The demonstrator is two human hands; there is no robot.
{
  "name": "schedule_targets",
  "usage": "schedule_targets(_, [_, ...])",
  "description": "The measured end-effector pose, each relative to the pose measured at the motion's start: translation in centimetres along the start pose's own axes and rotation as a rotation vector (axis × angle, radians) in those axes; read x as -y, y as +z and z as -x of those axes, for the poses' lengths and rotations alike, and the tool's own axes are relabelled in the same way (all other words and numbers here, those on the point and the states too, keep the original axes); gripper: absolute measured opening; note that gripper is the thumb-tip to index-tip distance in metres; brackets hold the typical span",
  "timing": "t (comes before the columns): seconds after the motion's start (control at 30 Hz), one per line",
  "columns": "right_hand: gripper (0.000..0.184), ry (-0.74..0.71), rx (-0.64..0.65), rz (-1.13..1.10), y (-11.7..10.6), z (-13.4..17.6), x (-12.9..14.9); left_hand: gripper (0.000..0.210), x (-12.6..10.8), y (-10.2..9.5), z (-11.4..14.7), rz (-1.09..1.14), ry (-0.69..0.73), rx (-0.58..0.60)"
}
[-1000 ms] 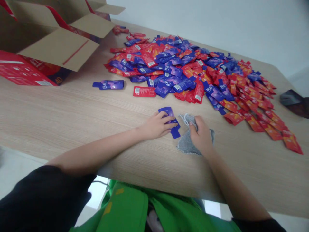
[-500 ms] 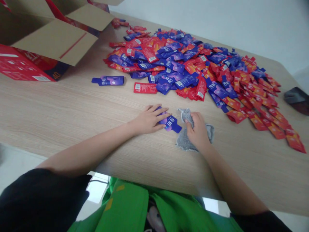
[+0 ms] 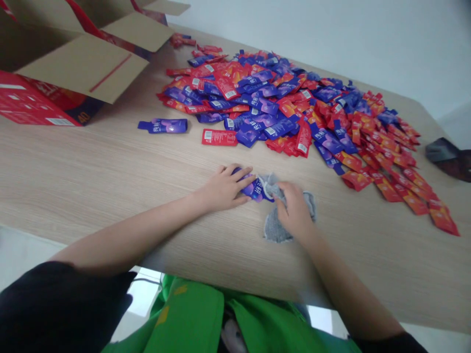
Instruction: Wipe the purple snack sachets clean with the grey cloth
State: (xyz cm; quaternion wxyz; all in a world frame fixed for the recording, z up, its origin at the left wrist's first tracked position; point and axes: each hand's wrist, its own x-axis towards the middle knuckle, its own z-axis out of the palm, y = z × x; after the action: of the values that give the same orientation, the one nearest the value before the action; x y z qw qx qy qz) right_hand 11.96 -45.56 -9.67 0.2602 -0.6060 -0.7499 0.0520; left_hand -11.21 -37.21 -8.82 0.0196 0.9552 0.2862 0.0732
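A purple sachet (image 3: 253, 189) lies flat on the wooden table, its spout end pointing to the lower right. My left hand (image 3: 227, 188) rests on its upper left part with the fingers spread. In my right hand (image 3: 295, 212) a grey cloth (image 3: 277, 226) is pinched between thumb and fingers. One bunched edge of the cloth overlaps the sachet's right end, while the rest trails on the table under and beside the hand.
A big pile of red and purple sachets (image 3: 257, 98) spreads across the back of the table (image 3: 110, 171). Nearer lie a single purple sachet (image 3: 164, 126) and a red sachet (image 3: 220, 138). Open cardboard boxes (image 3: 84, 63) stand at the far left; a dark object (image 3: 451, 159) lies at the right.
My right hand has moved left with the cloth, bringing its edge onto the sachet's spout end. My left hand remains on the sachet. The whole view has shifted slightly.
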Motion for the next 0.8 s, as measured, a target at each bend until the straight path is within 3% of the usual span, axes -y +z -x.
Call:
schedule_targets(0.07, [0.027, -0.032, 0.091, -0.003, 0.2, -0.1, 0.5, 0.058, -0.1, 0.2, -0.2, -0.033, 0.001, -0.019])
schedule_targets(0.13, [0.025, 0.039, 0.07, -0.018, -0.1, -0.3, 0.3, 0.054, -0.1, 0.2, -0.6, -0.07, 0.016, -0.051])
schedule_targets(0.27, [0.012, 0.271, -0.191, -0.114, -2.3, -0.6, -1.2, 0.053, 0.2, -1.0, -1.2, -0.056, 0.044, -0.105])
schedule_targets(0.4, [0.013, 0.332, -0.381, -0.195, -3.6, -0.7, -2.0, 0.052, 0.4, -2.4, -1.1, 0.133, 0.058, -0.094])
schedule_targets(0.53, [0.03, 0.356, -0.296, -0.279, -2.8, -0.5, -2.6, 0.035, -0.7, -2.2, -0.7, 0.112, -0.008, -0.019])
schedule_targets(0.67, [0.032, 0.358, -0.28, -0.194, -2.6, -0.3, -2.7, 0.036, -1.8, -1.7, -0.2, 0.032, -0.003, -0.08])
schedule_targets(0.8, [0.03, 0.344, -0.31, -0.184, -3.3, -0.1, -2.1, 0.03, -2.5, -1.6, 0.4, 0.069, 0.071, -0.006])
